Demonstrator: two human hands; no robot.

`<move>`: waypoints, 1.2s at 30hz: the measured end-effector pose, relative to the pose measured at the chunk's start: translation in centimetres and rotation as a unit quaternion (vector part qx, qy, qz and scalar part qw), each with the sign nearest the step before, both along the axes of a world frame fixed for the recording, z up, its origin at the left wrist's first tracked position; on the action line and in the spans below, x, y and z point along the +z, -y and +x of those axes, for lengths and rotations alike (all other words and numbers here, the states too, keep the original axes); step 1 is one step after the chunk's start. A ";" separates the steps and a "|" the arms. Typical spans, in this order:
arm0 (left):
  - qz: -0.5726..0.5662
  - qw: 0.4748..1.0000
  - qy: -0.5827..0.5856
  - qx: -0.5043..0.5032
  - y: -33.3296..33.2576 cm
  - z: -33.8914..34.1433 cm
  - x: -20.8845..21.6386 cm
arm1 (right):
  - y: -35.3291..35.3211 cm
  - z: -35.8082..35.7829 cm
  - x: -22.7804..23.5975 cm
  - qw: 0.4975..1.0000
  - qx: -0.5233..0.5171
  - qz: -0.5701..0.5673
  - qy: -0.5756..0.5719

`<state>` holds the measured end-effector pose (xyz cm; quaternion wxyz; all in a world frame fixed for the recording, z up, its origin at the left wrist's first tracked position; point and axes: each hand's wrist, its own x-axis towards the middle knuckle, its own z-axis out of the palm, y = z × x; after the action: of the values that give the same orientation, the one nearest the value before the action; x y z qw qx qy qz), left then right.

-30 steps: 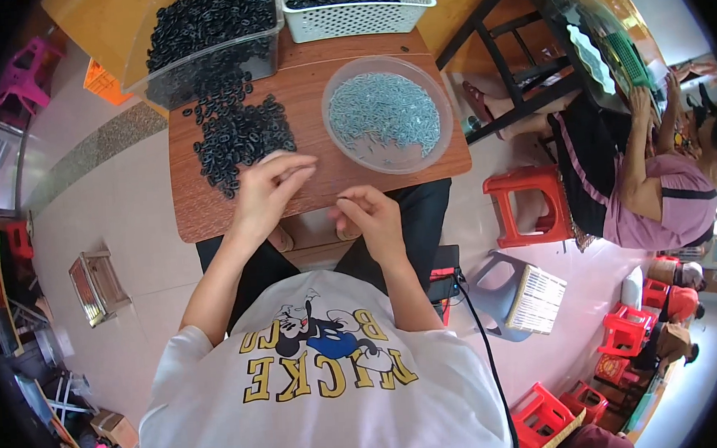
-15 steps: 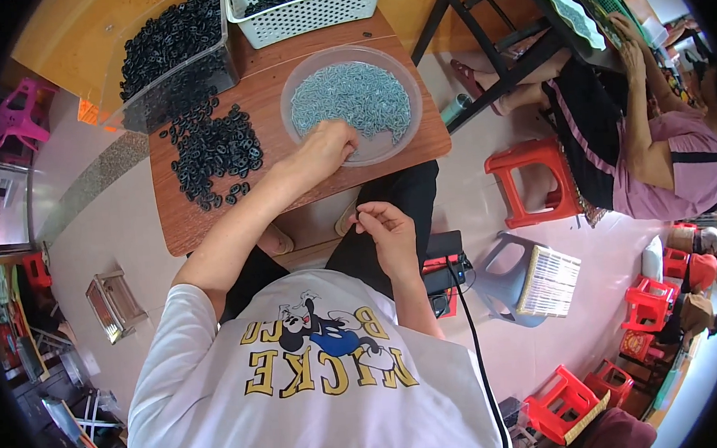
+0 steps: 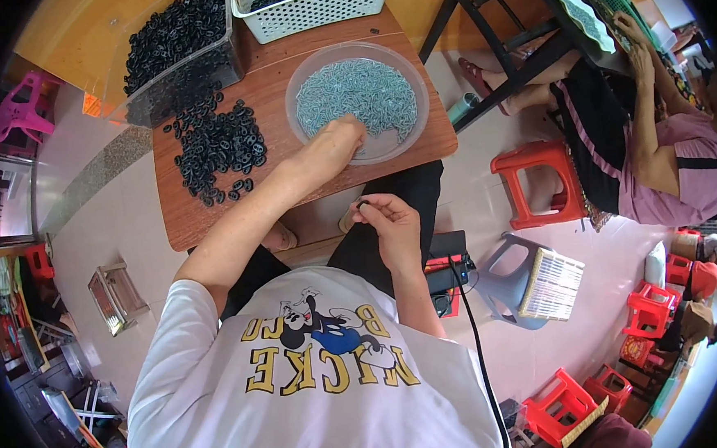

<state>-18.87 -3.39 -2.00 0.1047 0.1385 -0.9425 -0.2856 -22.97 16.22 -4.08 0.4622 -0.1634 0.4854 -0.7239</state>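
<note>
My left hand (image 3: 334, 149) reaches over the near rim of a round translucent bowl (image 3: 293, 113). Its fingers are curled together at a bare patch of the bowl's bottom, beside a heap of small silvery screws (image 3: 355, 93); whatever they pinch is hidden. Below the table edge, above my lap, my right hand (image 3: 393, 228) pinches a small black plastic piece (image 3: 362, 204) between thumb and fingertips. On the table left of the bowl lies a loose pile of black oval pieces with holes (image 3: 221, 149).
A clear bin (image 3: 230, 63) of black pieces and a white perforated basket (image 3: 313, 17) stand on the wooden table's (image 3: 210, 221) far side. At right are a red stool (image 3: 539, 159), a grey-blue chair (image 3: 510, 284), a black cable (image 3: 473, 332) and a seated person (image 3: 658, 148).
My left hand stays over the bowl with its fingers curled. The right hand has turned slightly, so the black piece shows more clearly. The whole view has shifted a little.
</note>
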 end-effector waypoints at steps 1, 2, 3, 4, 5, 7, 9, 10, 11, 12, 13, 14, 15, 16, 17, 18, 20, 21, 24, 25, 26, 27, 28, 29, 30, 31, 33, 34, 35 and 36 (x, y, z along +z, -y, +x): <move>0.075 0.996 -0.042 0.033 0.0 0.3 0.5 | 0.2 -0.2 0.1 1.000 0.000 0.000 -0.001; 0.149 0.983 -0.084 0.066 -0.1 0.7 1.2 | 0.4 -0.3 0.2 1.000 -0.006 -0.001 0.011; 0.150 0.983 -0.086 0.069 0.0 1.4 2.3 | 0.6 -0.4 0.5 1.000 -0.011 -0.002 0.024; 0.278 0.950 -0.083 0.113 0.2 2.3 3.3 | 0.9 -0.4 0.7 1.000 -0.009 -0.002 0.023; 0.401 0.899 -0.079 0.155 0.3 3.2 3.8 | 1.2 -0.3 0.9 0.999 -0.013 -0.009 0.045; 0.523 0.825 -0.134 0.165 0.0 5.7 3.7 | 2.1 0.0 1.7 0.998 -0.007 -0.017 0.065; 0.670 0.695 -0.186 0.184 -0.8 8.1 3.8 | 3.2 0.6 2.5 0.996 0.000 -0.033 0.078; 0.668 0.692 -0.194 0.191 -1.2 9.4 3.6 | 3.8 0.9 2.3 0.996 0.012 -0.032 0.077; 0.693 0.664 -0.199 0.196 -1.6 10.6 3.1 | 4.4 1.1 1.9 0.994 0.023 -0.046 0.092; 0.717 0.637 -0.203 0.197 -1.9 11.6 2.6 | 5.1 1.4 2.2 0.992 0.031 -0.061 0.106; 0.729 0.621 -0.218 0.190 -2.3 12.6 2.0 | 5.7 1.8 2.5 0.992 0.042 -0.060 0.105; 0.727 0.619 -0.227 0.194 -2.6 13.3 1.8 | 6.4 2.3 2.9 0.990 0.033 -0.053 0.125; 0.737 0.598 -0.252 0.192 -2.9 14.0 1.7 | 7.0 2.7 3.3 0.988 0.024 -0.044 0.144; 0.746 0.576 -0.276 0.190 -3.0 14.5 1.5 | 7.4 3.1 3.3 0.988 0.034 -0.042 0.142; 0.745 0.569 -0.282 0.205 -3.1 15.0 1.4 | 7.7 3.5 3.4 0.988 0.050 -0.040 0.142; 0.743 0.566 -0.290 0.208 -3.2 15.3 1.5 | 8.0 3.8 3.5 0.987 0.066 -0.037 0.141; 0.727 0.563 -0.308 0.245 -3.2 15.9 1.7 | 8.5 4.4 3.7 0.986 0.088 -0.035 0.138; 0.726 0.560 -0.314 0.247 -3.1 16.1 1.6 | 8.8 4.7 3.9 0.984 0.102 -0.036 0.139; 0.712 0.558 -0.350 0.245 -3.0 16.7 1.5 | 9.1 5.5 4.1 0.981 0.126 -0.030 0.145; 0.711 0.554 -0.352 0.252 -2.9 16.8 1.6 | 9.2 5.7 4.1 0.981 0.129 -0.028 0.143; 0.711 0.549 -0.354 0.259 -3.0 16.9 1.8 | 9.3 5.9 4.0 0.980 0.129 -0.032 0.146; 0.711 0.547 -0.356 0.260 -3.0 16.9 1.8 | 9.4 6.1 3.9 0.980 0.130 -0.036 0.149; 0.703 0.553 -0.359 0.266 -3.0 16.9 1.8 | 9.5 6.3 4.0 0.980 0.131 -0.034 0.148; 0.695 0.560 -0.361 0.273 -3.1 16.9 1.8 | 9.7 6.7 4.2 0.983 0.122 -0.016 0.139; 0.695 0.558 -0.361 0.273 -3.2 16.9 1.9 | 9.8 6.9 4.3 0.985 0.111 0.002 0.131; 0.685 0.571 -0.363 0.270 -3.3 16.8 2.0 | 9.8 7.1 4.1 0.985 0.112 0.003 0.130; 0.675 0.583 -0.364 0.268 -3.5 16.7 2.2 | 9.8 7.2 3.6 0.992 0.117 0.015 0.036; 0.661 0.599 -0.359 0.275 -3.6 16.6 2.2 | 9.8 7.3 3.5 0.992 0.118 0.016 0.036; 0.646 0.615 -0.353 0.282 -3.6 16.6 2.2 | 9.8 7.3 3.4 0.993 0.117 0.016 0.007; 0.647 0.614 -0.352 0.283 -3.7 16.6 2.1 | 9.7 7.3 3.3 0.993 0.115 0.016 -0.022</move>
<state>-2.29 0.32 0.09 0.3877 0.3189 -0.3183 -0.8041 -15.68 6.50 -0.75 0.5340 -0.2270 0.4852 -0.6542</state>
